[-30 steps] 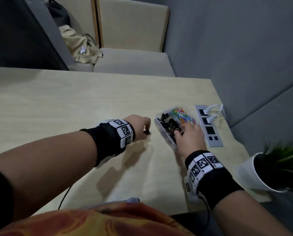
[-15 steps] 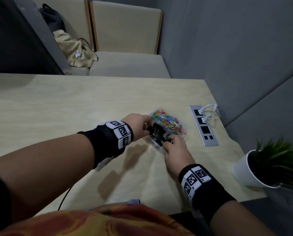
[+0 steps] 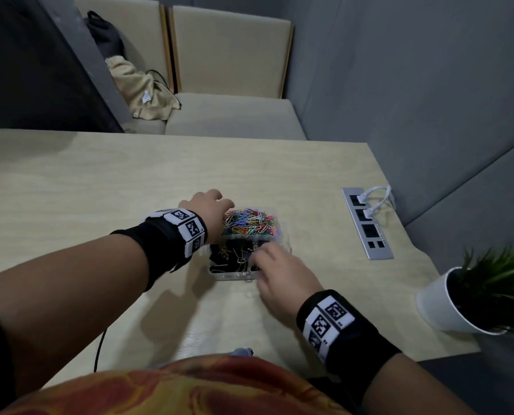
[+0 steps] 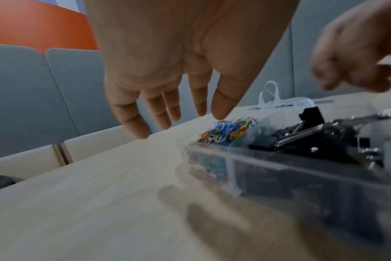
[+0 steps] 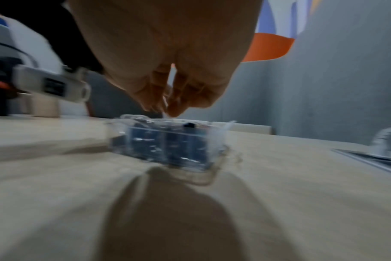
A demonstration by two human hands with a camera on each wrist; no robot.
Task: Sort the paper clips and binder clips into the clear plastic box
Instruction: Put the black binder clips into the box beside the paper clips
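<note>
The clear plastic box lies mid-table. Coloured paper clips fill its far compartment and black binder clips its near one. My left hand hovers at the box's far left side. In the left wrist view this hand has straight fingers and holds nothing, and the box sits just right of it. My right hand reaches over the binder clips. Its fingertips are bunched above the box. Blur hides whether they pinch anything.
A silver power strip with white plugs is set into the table to the right. A white pot with a green plant stands at the near right corner. A thin black cable hangs off the near edge.
The box has slid left and turned end-on to me. My left hand left the small dark clip spot on the table, reached the box and opened. My right hand stayed at the near end.
</note>
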